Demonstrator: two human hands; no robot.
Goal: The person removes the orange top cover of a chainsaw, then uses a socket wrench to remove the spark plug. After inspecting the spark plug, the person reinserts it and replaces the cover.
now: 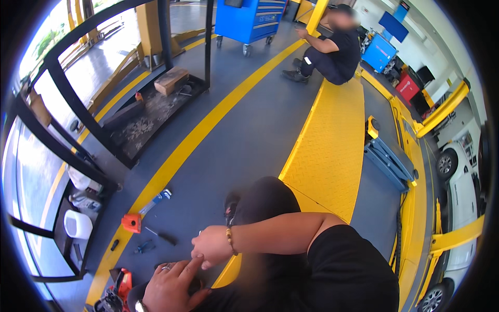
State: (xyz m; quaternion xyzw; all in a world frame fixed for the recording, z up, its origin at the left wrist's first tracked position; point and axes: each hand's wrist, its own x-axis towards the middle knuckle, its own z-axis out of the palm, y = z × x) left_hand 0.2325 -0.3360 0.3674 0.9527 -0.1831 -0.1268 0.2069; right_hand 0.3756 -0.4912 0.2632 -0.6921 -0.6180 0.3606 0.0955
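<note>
My left hand, with a ring and a wrist band, lies low in the picture over something dark, perhaps my knee. Its fingers are stretched out and the thumb stands apart; a fingertip reaches the other hand. My right hand, a beaded bracelet at its wrist, is closed with curled fingers, and whatever it may hold is hidden. Left of my hands on the floor lie a screwdriver, blue-handled pliers and an orange plastic cover. An orange and black machine sits by my left hand.
A long blue-and-white object lies beyond the orange cover. At left stands a black metal rack with a white cut container. A yellow ramp stretches ahead; another person squats at its far end near a blue tool cabinet.
</note>
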